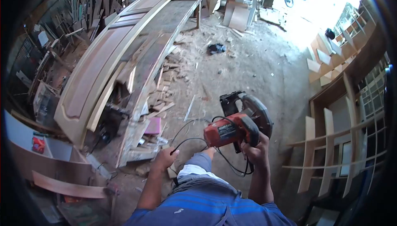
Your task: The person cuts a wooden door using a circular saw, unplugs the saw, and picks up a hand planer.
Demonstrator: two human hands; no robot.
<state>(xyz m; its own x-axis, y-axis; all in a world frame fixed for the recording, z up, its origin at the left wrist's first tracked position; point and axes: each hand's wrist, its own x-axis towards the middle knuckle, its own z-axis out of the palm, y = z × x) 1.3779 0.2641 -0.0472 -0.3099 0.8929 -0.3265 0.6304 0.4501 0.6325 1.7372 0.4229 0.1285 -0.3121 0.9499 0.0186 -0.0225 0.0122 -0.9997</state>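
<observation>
My right hand (257, 150) is closed round the rear handle of a red and black circular saw (225, 130), held up in front of my body. The saw's dark round guard (258, 112) faces away to the right. A black power cord (188, 140) loops from the saw across to my left hand (166, 159), whose fingers are closed on it. More of the cord hangs below the saw near my right wrist. The blade itself is hidden by the guard.
A long workbench (175, 15) on my left carries a panelled wooden door (97, 66). Wood offcuts (163, 102) and a pink piece (153, 125) litter the floor beside it. Wooden shelf frames (331, 139) stand on the right. A dark bundle (216, 48) lies on the floor ahead.
</observation>
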